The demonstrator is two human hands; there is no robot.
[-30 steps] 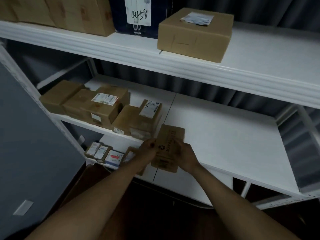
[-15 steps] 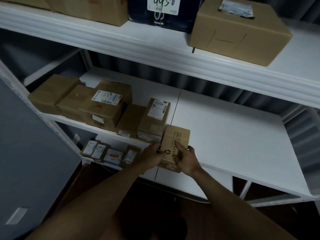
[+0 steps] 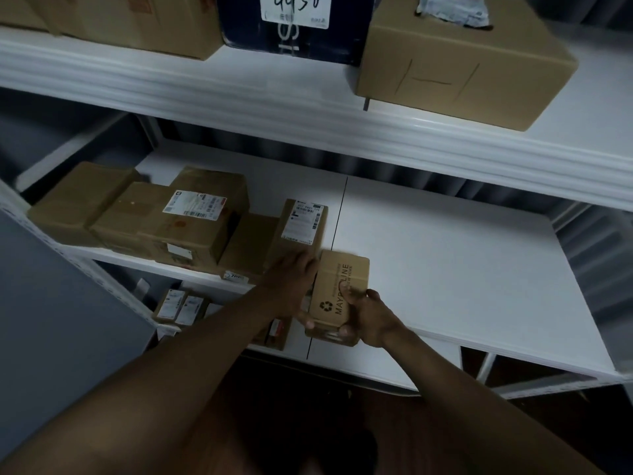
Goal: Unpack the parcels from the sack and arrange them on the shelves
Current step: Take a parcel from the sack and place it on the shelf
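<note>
Parcel [image 3: 342,296], a small brown carton printed with a recycling mark, lay at the front edge of the middle shelf [image 3: 462,269], just right of the shelf's seam. Right hand [image 3: 368,315] gripped its near right corner, thumb on top and fingers curled under the near end. Left hand [image 3: 291,279] lay against its left side, thumb hooked at the near end; its other fingers were hidden. A labelled carton [image 3: 303,224] stood just left of the parcel, beside 4 more brown cartons [image 3: 171,221]. Upper shelf [image 3: 274,97] carried a large carton [image 3: 466,66] and a dark box [image 3: 291,25].
</note>
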